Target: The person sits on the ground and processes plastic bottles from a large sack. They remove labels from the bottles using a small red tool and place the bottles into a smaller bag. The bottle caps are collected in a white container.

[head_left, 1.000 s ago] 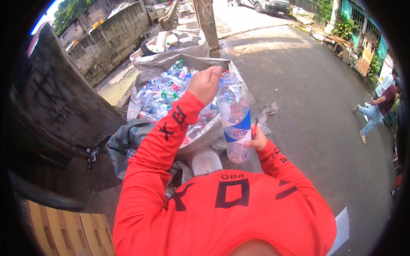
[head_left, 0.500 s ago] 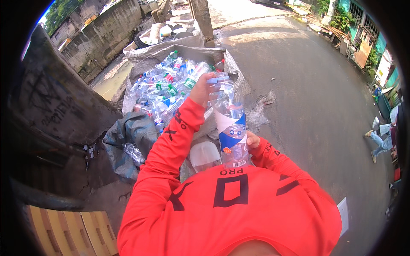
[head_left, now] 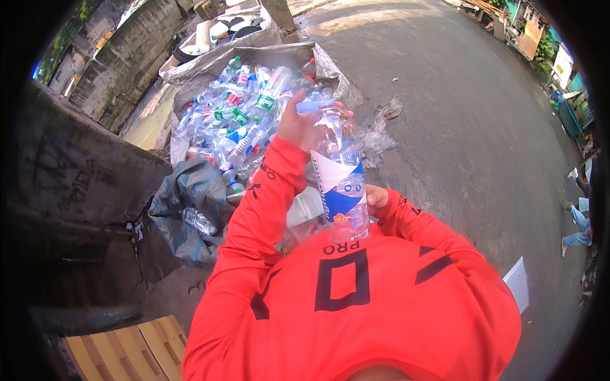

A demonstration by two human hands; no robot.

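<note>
A large clear plastic bottle (head_left: 346,184) with a blue and white label stands upright in front of my chest. My left hand (head_left: 297,127) is wrapped round its upper part, just under the light blue cap and handle (head_left: 312,105). Lower down, my right hand (head_left: 376,197) grips the bottle's right side; the fingers behind it are hidden. Beyond the bottle, a big pale woven sack (head_left: 330,63) lies open, heaped with empty plastic bottles (head_left: 238,120), some with green or red caps.
A blue-grey sack (head_left: 181,213) with a crumpled clear bottle sits left of my arm. Behind the big sack stands another sack (head_left: 270,35) of mixed plastic. A concrete wall (head_left: 95,162) rises at left, a yellow slatted panel (head_left: 130,349) lies lower left, and a person (head_left: 579,228) is far right.
The view has shifted, so the sacks sit further left and higher. My left hand's grip has changed slightly round the bottle's top, and the bottle is turned a little, showing more of its label.
</note>
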